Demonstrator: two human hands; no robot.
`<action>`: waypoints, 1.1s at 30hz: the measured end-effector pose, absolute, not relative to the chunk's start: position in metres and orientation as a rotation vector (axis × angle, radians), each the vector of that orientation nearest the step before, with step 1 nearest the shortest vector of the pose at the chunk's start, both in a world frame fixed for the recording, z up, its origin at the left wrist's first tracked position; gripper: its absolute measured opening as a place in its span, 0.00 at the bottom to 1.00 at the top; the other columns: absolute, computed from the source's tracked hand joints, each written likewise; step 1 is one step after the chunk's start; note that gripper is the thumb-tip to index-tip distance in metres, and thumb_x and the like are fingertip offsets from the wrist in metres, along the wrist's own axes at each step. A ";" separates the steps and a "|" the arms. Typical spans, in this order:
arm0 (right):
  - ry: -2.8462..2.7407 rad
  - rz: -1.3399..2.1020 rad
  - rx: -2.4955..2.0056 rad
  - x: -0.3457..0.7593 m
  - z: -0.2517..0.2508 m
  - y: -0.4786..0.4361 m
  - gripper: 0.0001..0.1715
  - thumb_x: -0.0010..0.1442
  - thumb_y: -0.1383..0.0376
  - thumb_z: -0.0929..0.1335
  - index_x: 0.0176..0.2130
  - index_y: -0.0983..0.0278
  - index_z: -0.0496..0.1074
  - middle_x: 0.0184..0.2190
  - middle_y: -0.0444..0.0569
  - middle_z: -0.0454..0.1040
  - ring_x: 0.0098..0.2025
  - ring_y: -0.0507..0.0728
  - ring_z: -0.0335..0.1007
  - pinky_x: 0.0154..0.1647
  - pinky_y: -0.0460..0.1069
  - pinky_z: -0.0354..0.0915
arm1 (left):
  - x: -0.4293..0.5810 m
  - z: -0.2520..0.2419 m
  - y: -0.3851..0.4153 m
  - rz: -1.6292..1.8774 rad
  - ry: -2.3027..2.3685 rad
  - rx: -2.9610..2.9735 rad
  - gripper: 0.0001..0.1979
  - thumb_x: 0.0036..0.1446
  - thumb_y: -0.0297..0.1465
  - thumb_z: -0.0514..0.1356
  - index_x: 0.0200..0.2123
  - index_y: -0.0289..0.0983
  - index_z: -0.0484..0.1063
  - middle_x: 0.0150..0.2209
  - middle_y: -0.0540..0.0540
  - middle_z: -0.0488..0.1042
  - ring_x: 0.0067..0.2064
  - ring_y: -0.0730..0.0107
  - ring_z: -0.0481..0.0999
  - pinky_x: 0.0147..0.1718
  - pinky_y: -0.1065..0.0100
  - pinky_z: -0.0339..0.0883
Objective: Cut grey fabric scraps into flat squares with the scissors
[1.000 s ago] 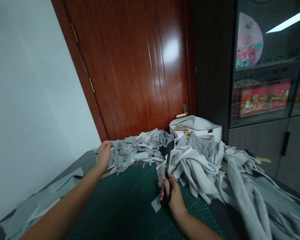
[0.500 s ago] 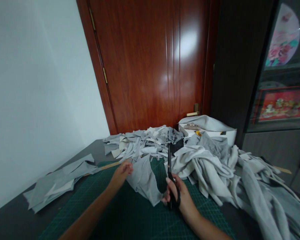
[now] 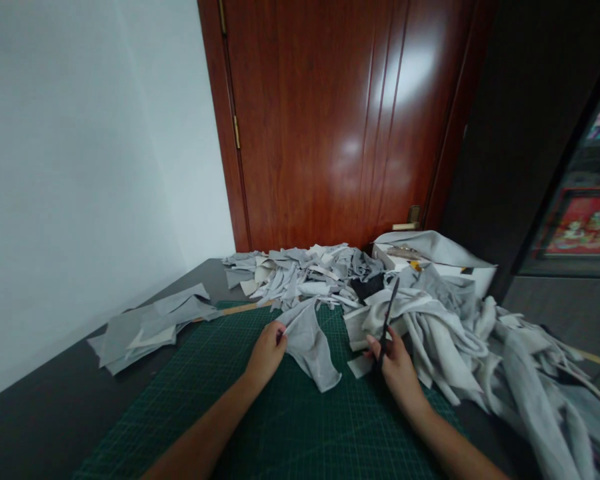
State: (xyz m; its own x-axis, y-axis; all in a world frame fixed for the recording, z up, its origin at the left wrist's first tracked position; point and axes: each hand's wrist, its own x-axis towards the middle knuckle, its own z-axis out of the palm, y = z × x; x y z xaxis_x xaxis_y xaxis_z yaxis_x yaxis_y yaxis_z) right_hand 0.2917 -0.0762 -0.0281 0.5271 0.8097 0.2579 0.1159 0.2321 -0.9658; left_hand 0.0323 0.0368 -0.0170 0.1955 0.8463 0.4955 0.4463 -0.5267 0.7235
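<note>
My left hand (image 3: 267, 352) pinches the left edge of a grey fabric piece (image 3: 310, 343), which droops to a point over the green cutting mat (image 3: 300, 440). In my right hand (image 3: 397, 363) is a pair of black scissors (image 3: 389, 320), its blades pointing up and away from me, apart from the piece in my left hand. Beside my right hand a small grey scrap (image 3: 361, 366) lies on the mat. Whether the right fingers also touch it, I cannot tell.
Cut scraps (image 3: 300, 277) heap along the back. Flat grey pieces (image 3: 155, 327) lie at the left, near a wooden ruler (image 3: 245, 308). Bundled grey cloth (image 3: 430, 320) covers the right side, in front of a white box (image 3: 473, 277). A brown door (image 3: 320, 133) stands behind.
My left hand has closed on the grey fabric's left edge. My right hand has moved right with the scissors, away from the fabric's lower corner. The view has shifted left.
</note>
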 end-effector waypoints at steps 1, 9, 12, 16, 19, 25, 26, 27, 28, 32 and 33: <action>-0.963 0.522 -1.294 0.299 -0.028 -0.074 0.43 0.53 0.48 0.68 0.60 0.68 0.58 0.33 0.51 0.77 0.32 0.60 0.75 0.32 0.52 0.70 | 0.031 -0.017 0.040 1.328 1.206 1.906 0.02 0.48 0.28 0.56 0.27 0.40 0.67 0.27 0.51 0.70 0.33 0.63 0.70 0.38 0.63 0.65; -1.355 0.146 -1.719 0.338 -0.030 -0.073 0.33 0.59 0.57 0.63 0.61 0.66 0.61 0.40 0.55 0.79 0.40 0.62 0.77 0.36 0.51 0.68 | 0.020 -0.020 0.055 1.468 1.183 1.450 0.08 0.42 0.36 0.55 0.26 0.39 0.65 0.22 0.54 0.66 0.24 0.70 0.68 0.24 0.72 0.60; -1.508 0.032 -1.923 0.345 -0.031 -0.076 0.31 0.61 0.60 0.62 0.60 0.69 0.62 0.42 0.59 0.79 0.41 0.64 0.77 0.36 0.51 0.66 | 0.020 -0.019 0.053 1.468 1.169 1.422 0.10 0.41 0.36 0.56 0.28 0.38 0.67 0.24 0.52 0.69 0.26 0.69 0.70 0.25 0.71 0.61; -1.631 -0.042 -2.051 0.350 -0.031 -0.077 0.27 0.60 0.64 0.63 0.57 0.70 0.67 0.42 0.62 0.79 0.42 0.66 0.78 0.38 0.52 0.66 | 0.020 -0.017 0.051 1.449 1.165 1.430 0.10 0.41 0.36 0.57 0.28 0.37 0.69 0.26 0.51 0.71 0.28 0.67 0.72 0.27 0.70 0.63; -1.640 -0.062 -2.065 0.354 -0.031 -0.077 0.26 0.57 0.68 0.64 0.55 0.69 0.69 0.45 0.62 0.79 0.45 0.66 0.77 0.42 0.52 0.66 | 0.021 -0.016 0.051 1.430 1.151 1.453 0.09 0.42 0.36 0.56 0.28 0.38 0.70 0.25 0.52 0.71 0.29 0.66 0.72 0.29 0.68 0.65; -1.673 -0.045 -2.034 0.363 -0.034 -0.073 0.23 0.54 0.72 0.63 0.49 0.67 0.73 0.43 0.58 0.80 0.45 0.62 0.77 0.46 0.49 0.67 | 0.024 -0.014 0.048 1.404 1.102 1.528 0.08 0.42 0.34 0.58 0.27 0.37 0.71 0.27 0.51 0.73 0.34 0.63 0.74 0.36 0.66 0.66; -1.676 -0.047 -2.029 0.363 -0.035 -0.072 0.23 0.54 0.72 0.63 0.50 0.67 0.73 0.43 0.57 0.80 0.45 0.62 0.77 0.46 0.49 0.67 | 0.025 -0.013 0.047 1.396 1.100 1.542 0.07 0.41 0.33 0.59 0.27 0.37 0.71 0.27 0.51 0.73 0.34 0.63 0.73 0.37 0.65 0.66; -1.676 -0.053 -2.027 0.362 -0.036 -0.072 0.24 0.54 0.72 0.63 0.50 0.68 0.73 0.44 0.58 0.80 0.45 0.62 0.77 0.47 0.50 0.67 | 0.025 -0.012 0.046 1.388 1.099 1.554 0.07 0.41 0.34 0.60 0.26 0.37 0.71 0.27 0.51 0.73 0.34 0.62 0.73 0.36 0.65 0.65; -1.675 -0.062 -2.026 0.362 -0.036 -0.072 0.25 0.54 0.72 0.63 0.52 0.69 0.72 0.44 0.59 0.79 0.46 0.62 0.77 0.48 0.50 0.67 | 0.025 -0.012 0.046 1.383 1.100 1.563 0.07 0.41 0.35 0.61 0.25 0.37 0.72 0.26 0.51 0.73 0.33 0.62 0.72 0.36 0.65 0.65; -1.682 -0.096 -2.022 0.357 -0.036 -0.075 0.27 0.53 0.72 0.64 0.53 0.74 0.71 0.47 0.64 0.76 0.47 0.65 0.75 0.50 0.54 0.66 | 0.025 -0.010 0.044 1.417 1.105 1.546 0.11 0.45 0.40 0.60 0.24 0.37 0.71 0.24 0.51 0.71 0.32 0.63 0.71 0.34 0.66 0.64; -1.683 -0.108 -2.021 0.356 -0.034 -0.076 0.27 0.53 0.72 0.65 0.53 0.73 0.71 0.47 0.64 0.76 0.47 0.66 0.75 0.50 0.55 0.66 | 0.026 -0.009 0.043 1.437 1.101 1.527 0.12 0.46 0.41 0.60 0.25 0.37 0.71 0.25 0.51 0.70 0.32 0.63 0.71 0.33 0.66 0.64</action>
